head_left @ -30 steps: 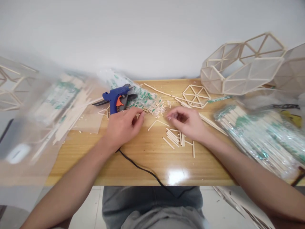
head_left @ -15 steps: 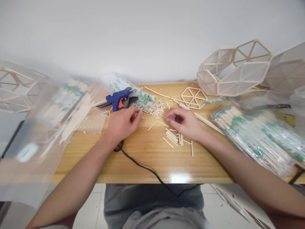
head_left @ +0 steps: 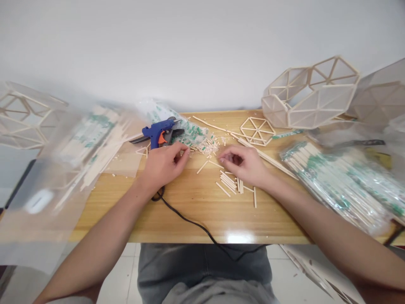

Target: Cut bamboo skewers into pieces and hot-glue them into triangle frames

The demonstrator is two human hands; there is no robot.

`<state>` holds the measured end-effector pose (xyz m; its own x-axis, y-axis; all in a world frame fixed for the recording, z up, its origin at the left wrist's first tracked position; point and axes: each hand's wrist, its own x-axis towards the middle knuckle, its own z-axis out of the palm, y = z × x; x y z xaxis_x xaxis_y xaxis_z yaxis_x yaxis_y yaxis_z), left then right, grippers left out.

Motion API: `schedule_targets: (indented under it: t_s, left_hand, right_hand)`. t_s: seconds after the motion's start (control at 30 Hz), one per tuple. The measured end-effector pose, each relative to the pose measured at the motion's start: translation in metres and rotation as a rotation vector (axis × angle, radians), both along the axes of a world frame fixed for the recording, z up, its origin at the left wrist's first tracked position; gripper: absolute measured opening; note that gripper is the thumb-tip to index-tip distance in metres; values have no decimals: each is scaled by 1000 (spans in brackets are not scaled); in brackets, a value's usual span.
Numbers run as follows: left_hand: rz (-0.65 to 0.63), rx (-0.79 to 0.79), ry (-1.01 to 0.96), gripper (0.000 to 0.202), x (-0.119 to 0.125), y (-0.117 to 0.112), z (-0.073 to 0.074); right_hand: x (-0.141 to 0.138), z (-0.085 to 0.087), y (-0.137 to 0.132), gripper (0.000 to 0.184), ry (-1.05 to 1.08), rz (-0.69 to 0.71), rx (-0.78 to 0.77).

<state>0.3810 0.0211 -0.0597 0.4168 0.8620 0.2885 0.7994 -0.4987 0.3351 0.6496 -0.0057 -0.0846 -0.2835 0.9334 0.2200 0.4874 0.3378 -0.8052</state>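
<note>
The left hand is resting over the wooden table, its thumb and forefinger curling until the tips are nearly meeting; whether they are pinching anything, I cannot tell. The right hand is facing it across a gap, thumb and fingers bending close together, and again a grip on anything is not showing. Short wooden sticks are lying at the right hand's seven o'clock, while two loose sticks are forming a corner between the hands. Small offcuts are scattering at the left hand's two o'clock. A blue glue gun is lying near its eleven o'clock, with a black cable trailing off toward five. At the right hand's one o'clock a hexagonal frame is lying flat; farther out, toward two, a panelled structure is standing.
</note>
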Motion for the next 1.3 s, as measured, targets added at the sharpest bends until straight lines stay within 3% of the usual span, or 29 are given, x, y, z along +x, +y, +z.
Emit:
schedule_targets:
  t_s: [0.3, 1.3]
  left_hand:
    - [-128, -56, 11, 21, -2, 0, -4]
    - [-153, -64, -9, 21, -4, 1, -7]
  right_hand:
    - [1, -2, 0, 9, -24, 23, 36]
    - [0, -3, -1, 9, -53, 55, 68]
